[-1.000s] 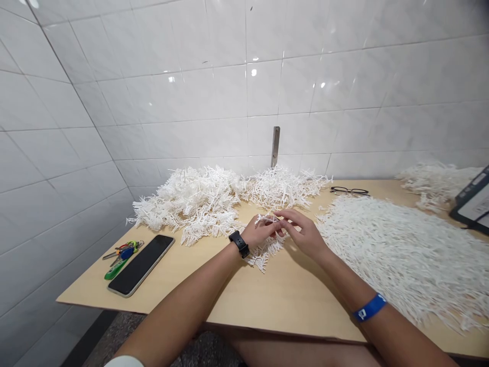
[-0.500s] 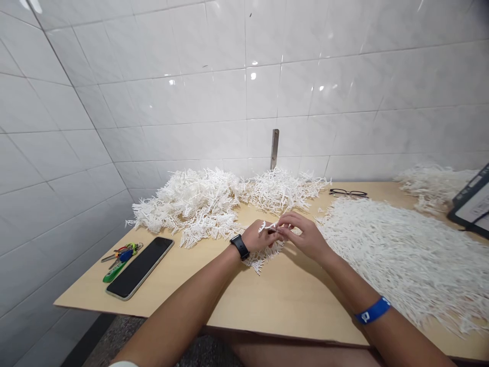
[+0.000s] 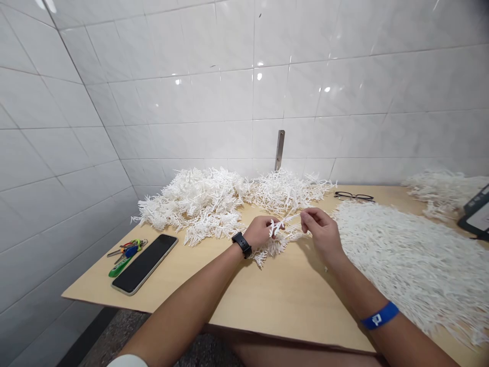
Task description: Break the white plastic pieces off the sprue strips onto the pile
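Left hand (image 3: 263,232) pinching white branched piece (image 3: 275,227), right hand (image 3: 321,229) closed on its thin end, both above counter (image 3: 282,306). No real containers, just loose white heaps (image 3: 202,196) behind.

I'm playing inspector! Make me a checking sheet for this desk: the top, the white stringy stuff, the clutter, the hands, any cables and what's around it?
Surface: pale wood-coloured tabletop, partly covered.
Job's things: tangled white stringy heap at the back; flat white spread on the right.
Clutter: black-screened phone beside colourful keys with a green tag; dark-framed glasses near the back edge.
Grippers: bare left hand and bare right hand, apart, both holding thin white strands.
Cables: nothing seen for certain.
Surroundings: white tiled wall, upright metal strip.
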The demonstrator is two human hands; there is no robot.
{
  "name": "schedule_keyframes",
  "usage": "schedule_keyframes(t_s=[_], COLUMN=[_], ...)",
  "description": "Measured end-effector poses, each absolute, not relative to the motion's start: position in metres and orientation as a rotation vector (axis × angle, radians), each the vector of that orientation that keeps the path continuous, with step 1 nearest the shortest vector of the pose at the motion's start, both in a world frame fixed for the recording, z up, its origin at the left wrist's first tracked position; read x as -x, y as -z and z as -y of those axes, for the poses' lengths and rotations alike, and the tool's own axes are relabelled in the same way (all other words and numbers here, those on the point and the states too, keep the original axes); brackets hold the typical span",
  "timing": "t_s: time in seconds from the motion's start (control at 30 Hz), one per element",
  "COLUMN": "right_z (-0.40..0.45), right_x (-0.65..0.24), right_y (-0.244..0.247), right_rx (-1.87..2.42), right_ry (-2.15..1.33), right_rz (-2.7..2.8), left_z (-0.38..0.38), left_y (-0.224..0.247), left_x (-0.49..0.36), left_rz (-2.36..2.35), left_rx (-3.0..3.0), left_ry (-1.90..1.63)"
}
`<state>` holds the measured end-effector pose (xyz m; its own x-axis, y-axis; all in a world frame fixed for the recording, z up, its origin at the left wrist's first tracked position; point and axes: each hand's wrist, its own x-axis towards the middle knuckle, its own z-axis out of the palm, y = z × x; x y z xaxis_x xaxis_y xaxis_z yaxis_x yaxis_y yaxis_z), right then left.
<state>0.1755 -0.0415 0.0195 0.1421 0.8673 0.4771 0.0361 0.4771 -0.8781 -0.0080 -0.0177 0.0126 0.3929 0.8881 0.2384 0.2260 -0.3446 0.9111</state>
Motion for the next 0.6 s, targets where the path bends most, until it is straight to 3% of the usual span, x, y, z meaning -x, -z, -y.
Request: schedule_keyframes(t_s=[0.43, 0.6], right_z=[0.036, 0.024], right_x=[-0.183, -0.21], right_y=[-0.024, -0.021], right_rx=[0.728, 0.78], right_ry=[-1.136, -0.986], right_rz=[0.817, 0.659], left_z=[0.027, 0.024], left_y=[-0.021, -0.019], left_x=[0.004, 0.01], left_rz=[-0.916, -1.01], left_rx=[-2.002, -2.028], left_ry=[-0.922, -0.896])
